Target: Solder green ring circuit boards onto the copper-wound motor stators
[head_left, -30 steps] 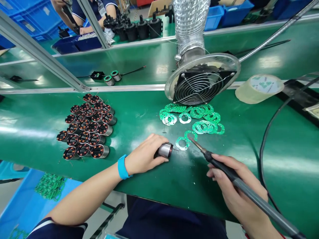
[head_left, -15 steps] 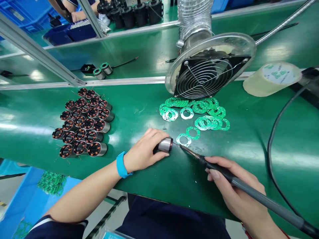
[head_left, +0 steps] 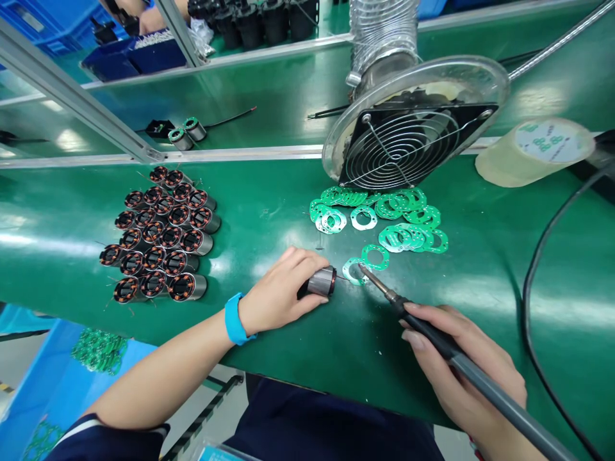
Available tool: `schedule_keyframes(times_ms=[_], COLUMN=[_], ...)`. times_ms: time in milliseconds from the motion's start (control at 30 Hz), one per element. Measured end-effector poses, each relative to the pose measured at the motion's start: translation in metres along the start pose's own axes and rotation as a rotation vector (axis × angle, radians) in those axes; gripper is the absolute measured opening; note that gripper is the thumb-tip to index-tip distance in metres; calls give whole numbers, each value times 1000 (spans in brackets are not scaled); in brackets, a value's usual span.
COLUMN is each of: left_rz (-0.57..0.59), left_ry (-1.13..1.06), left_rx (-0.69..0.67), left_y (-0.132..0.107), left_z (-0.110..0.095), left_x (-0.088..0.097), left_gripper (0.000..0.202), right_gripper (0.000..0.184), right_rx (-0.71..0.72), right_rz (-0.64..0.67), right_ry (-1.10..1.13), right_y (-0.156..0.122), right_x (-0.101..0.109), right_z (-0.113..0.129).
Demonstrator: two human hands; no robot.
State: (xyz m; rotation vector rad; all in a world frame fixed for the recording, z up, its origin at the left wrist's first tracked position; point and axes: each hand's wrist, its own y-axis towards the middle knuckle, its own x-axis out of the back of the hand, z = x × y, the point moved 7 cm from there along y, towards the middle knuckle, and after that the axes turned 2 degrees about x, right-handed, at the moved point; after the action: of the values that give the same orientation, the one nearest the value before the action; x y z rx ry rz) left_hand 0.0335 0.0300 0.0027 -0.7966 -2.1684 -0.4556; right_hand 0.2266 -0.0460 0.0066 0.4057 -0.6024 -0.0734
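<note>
My left hand (head_left: 283,288) is closed around a motor stator (head_left: 321,282), a silver cylinder lying on its side on the green bench. Thin wire sticks out of its right end. In my right hand (head_left: 461,358) is a soldering iron (head_left: 446,346), gripped like a pen. Its tip is over a ring-shaped circuit board (head_left: 352,271); whether the two touch I cannot tell. A second green ring board (head_left: 375,257) lies just beside that one. Behind them spreads a loose pile of ring boards (head_left: 406,237).
Several stators (head_left: 170,237) stand grouped at the left. A fume extractor fan (head_left: 398,150) hangs over the boards, with a tape roll (head_left: 533,153) to its right. The iron's black cable (head_left: 528,282) loops along the right side. A blue bin (head_left: 48,378) sits lower left.
The soldering iron's tip has moved away from the stator's wire end, rightward and slightly up, over the ring board. My left hand keeps its hold on the stator.
</note>
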Motion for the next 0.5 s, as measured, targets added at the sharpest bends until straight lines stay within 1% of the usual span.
schedule_keyframes(times_ms=[67,133,200,267,333,400,467,500], left_rz=[16,28,33,29,9,-5,20,47], left_ry=[7,20,26,3,-71,-206,-393,-495], left_rx=[13,26,39,80,180,326,439,465], left_y=[0,0,1,1,1,-3,-7,-9], left_z=[1,2,2,3,6,11,14,14], left_x=[-1,-2,-3,-3,-1,0,-4,-7], left_gripper=[26,27,27,28,31,34,35,36], right_gripper=[33,39,38,32,26,25,29,30], right_rx=[35,38,-6,-67,-104,-152,-219,-252], right_rz=[4,51,91,112,127,146,123,90], right_ry=[-20,-43,-63,-105,-159,-178,-134,-95], right_y=[-1,0,3,8,15,20,23,24], right_x=[0,-3,-6,-9,-14,-23,-31,-34], right_z=[0,0,-2,-4,-3,-2,-1,0])
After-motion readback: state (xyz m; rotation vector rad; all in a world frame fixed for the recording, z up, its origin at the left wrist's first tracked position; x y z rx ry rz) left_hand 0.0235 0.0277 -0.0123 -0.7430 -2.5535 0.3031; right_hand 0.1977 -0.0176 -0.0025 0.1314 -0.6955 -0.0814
